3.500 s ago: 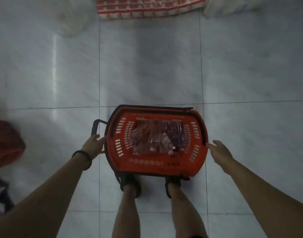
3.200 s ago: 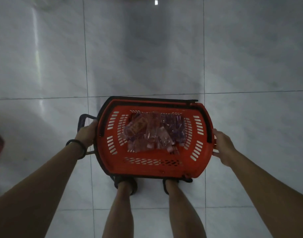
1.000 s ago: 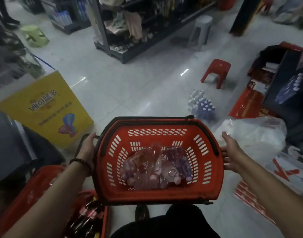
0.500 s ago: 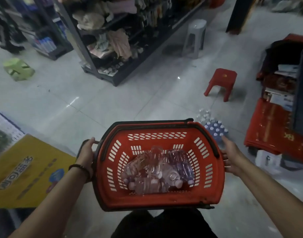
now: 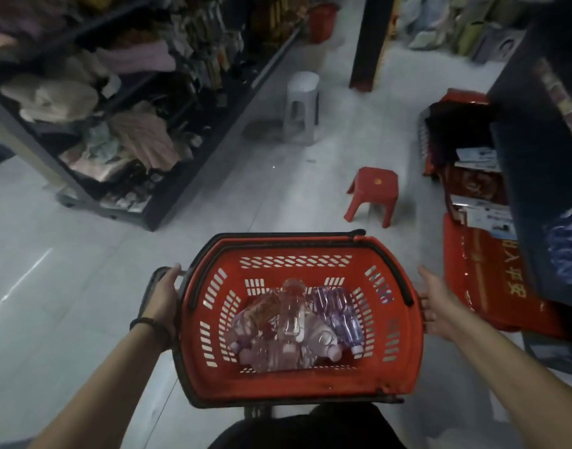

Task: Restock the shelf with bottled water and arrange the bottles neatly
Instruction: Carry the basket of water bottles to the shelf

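Closest to me, the person carries a red basket [image 5: 297, 388] level in front of their waist, one hand at each end, which keeps the load from tipping. The left hand [image 5: 163, 299], a dark band [image 5: 148, 324] at its wrist, has its fingers curled round the dark handle [image 5: 152, 283] at the basket's left end and takes most of the weight. The right hand [image 5: 437, 306] lies flat against the right end with straight fingers, bracing rather than gripping, though its thumb is hard to make out. The bottles [image 5: 291, 328] lie loose in a heap on the basket's bottom, not yet on any shelf. Beyond the far rim a low red stool [image 5: 373, 192] stands on the pale floor [image 5: 67, 270], with red packs [image 5: 492, 286] on the ground to the right, beside a dark unit [image 5: 537, 157]. Farther off are a white stool [image 5: 301, 105] and, to the left, a long rack [image 5: 116, 124] of soft goods. The carry looks unfinished, with stocking to follow
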Demonstrator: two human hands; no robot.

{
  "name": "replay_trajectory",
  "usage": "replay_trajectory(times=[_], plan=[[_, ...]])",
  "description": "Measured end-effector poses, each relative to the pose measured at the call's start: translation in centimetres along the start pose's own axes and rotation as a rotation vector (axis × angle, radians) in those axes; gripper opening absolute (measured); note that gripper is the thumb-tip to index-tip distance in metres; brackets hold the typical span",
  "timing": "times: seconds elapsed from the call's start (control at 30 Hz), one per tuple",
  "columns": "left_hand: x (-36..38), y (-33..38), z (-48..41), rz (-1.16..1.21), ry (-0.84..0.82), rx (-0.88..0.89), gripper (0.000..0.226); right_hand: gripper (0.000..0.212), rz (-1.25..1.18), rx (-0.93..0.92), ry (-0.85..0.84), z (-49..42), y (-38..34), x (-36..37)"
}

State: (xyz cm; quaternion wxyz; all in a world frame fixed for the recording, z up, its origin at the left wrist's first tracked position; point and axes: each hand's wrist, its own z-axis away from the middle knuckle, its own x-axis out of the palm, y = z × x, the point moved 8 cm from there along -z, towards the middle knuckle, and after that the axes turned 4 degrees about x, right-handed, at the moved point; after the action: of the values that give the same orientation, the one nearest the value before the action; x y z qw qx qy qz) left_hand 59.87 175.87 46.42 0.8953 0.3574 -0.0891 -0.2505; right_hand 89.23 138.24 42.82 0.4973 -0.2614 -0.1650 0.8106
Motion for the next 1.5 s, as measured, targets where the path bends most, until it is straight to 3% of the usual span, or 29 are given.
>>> replay_trajectory(times=[0.33, 0.6, 0.7, 0.83, 0.93, 1.03, 1.23, 1.5], plan=[[16.9, 20.1, -16.1, -0.235, -0.213, -0.004, 0.087, 0.063, -0.26, -0.028, 0.149, -12.8, -14.5, -0.3], [35.1, 32.7, -24.7, -0.417, -0.269, 0.086, 0.07, 0.074, -0.411, 0.043, 0.155, -23.2, -24.9, -3.3], [41.9, 37.2, -28.5, -0.446, -0.311, 0.127, 0.063, 0.07, -0.496, 0.06, 0.206, -24.9, -28.8, -5.0], [51.7, 42.1, -34.3, -0.558, -0.404, 0.14, 0.07, 0.059, -0.6, 0.09, 0.307, -28.4, -33.3, -7.1], [59.4, 44.8, -38.8, -0.603, -0.5, 0.138, 0.066, 0.063, -0.696, 0.149, 0.381, -30.7, -36.6, -8.1], [67.2, 47.3, -43.0, -0.643, -0.587, 0.078, 0.065, 0.098, -0.82, 0.228, 0.45, -33.4, -37.9, -8.9], [83.0, 51.6, -46.8, -0.785, -0.74, 0.045, 0.072, 0.067, -0.964, 0.238, 0.596, -34.7, -42.7, -10.9], [103.4, 51.0, -46.2, -0.99, -0.877, 0.117, 0.059, 0.058, -1.189, 0.218, 0.728, -41.2, -45.0, -16.7]])
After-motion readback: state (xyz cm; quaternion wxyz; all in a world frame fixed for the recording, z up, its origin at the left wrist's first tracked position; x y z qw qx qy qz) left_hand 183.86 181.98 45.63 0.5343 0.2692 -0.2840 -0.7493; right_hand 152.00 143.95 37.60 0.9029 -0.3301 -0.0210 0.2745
